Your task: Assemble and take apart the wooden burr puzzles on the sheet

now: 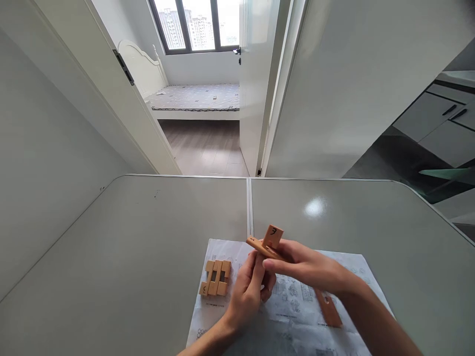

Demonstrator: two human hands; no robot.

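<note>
Above the printed sheet, my two hands meet around flat wooden puzzle pieces. One piece point(273, 236) stands up at a tilt and bears a black number. A second, longer piece point(257, 244) slants across beneath it, touching it, with a mark on its far end. My right hand point(309, 262) grips these from the right, thumb on the near side. My left hand point(248, 287) is closed under them, its fingertips against the lower piece. How the pieces join is partly hidden by the fingers. Left of my hands sits a small assembled block of interlocked wooden pieces point(215, 278).
A creased instruction sheet point(293, 309) with line drawings lies on the grey table point(148, 257). On it, a loose reddish wooden piece with a notch point(329, 311) lies partly under my right forearm. Beyond the table's far edge, a doorway opens onto a bed point(196, 99).
</note>
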